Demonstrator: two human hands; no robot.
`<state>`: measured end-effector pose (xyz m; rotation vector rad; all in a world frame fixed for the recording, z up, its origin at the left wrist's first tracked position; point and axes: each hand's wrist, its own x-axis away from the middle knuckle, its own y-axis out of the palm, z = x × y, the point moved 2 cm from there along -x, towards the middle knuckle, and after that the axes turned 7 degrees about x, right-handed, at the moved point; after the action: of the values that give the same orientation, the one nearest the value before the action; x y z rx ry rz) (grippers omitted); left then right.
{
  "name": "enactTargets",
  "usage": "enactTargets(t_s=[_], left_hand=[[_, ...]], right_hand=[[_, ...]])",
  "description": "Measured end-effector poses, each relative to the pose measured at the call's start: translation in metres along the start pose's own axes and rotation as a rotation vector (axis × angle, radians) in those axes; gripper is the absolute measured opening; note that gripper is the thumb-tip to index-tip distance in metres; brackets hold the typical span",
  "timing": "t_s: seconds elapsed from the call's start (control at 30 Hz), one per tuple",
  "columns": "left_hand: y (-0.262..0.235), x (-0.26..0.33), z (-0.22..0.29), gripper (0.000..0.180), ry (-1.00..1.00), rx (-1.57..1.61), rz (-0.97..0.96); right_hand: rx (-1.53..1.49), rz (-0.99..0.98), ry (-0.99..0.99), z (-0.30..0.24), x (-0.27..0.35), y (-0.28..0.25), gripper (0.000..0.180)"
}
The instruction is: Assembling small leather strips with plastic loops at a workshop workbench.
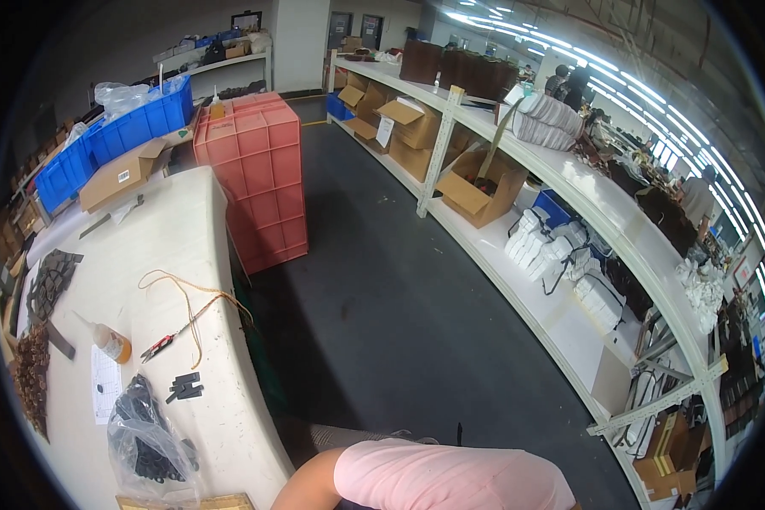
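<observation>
Neither of my hands is in view. At the lower edge a pink-sleeved arm (450, 472) bends down out of the picture, its bare part beside the white-topped table (178, 246). On that table, nearest the arm, lies a clear plastic bag (149, 442) of dark grey pieces. Next to it are a few short black strips (185, 387) and a printed sheet (104, 382). A nozzle bottle of amber liquid (113, 344) stands tilted in the view. Beyond it rest red-handled snips (159, 347) and a looped tan cord (194, 319).
Stacked red crates (259, 178) stand past the table's far end. Blue bins (140, 123) and a flattened carton (123, 178) sit at the far left. Across the dark floor (357, 280), a long white shelf (518, 280) holds open cartons (482, 189) and white bundles (540, 242).
</observation>
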<state>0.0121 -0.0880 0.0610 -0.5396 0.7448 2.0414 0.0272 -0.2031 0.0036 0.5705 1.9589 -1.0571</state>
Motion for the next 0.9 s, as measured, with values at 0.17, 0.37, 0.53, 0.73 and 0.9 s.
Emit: enactTargets(t_s=[0.17, 0.37, 0.53, 0.73, 0.9], left_hand=[[0.024, -0.012, 0.000, 0.013, 0.026, 0.039, -0.024], [0.023, -0.016, 0.009, 0.014, 0.074, 0.084, -0.050], [0.027, -0.012, -0.012, 0.014, 0.066, 0.144, -0.089], [0.030, -0.017, -0.024, 0.014, 0.055, 0.243, -0.165], [0.027, -0.018, -0.035, 0.014, 0.073, 0.291, -0.198]], right_hand=[[0.002, 0.023, -0.100, 0.001, -0.002, -0.004, 0.034], [-0.196, 0.018, 0.107, -0.006, -0.015, -0.016, 0.036], [-0.180, -0.007, 0.058, 0.002, -0.001, -0.004, 0.033], [-0.271, 0.009, 0.024, 0.000, -0.002, -0.012, 0.033], [-0.295, -0.003, 0.017, 0.002, -0.004, -0.017, 0.034]])
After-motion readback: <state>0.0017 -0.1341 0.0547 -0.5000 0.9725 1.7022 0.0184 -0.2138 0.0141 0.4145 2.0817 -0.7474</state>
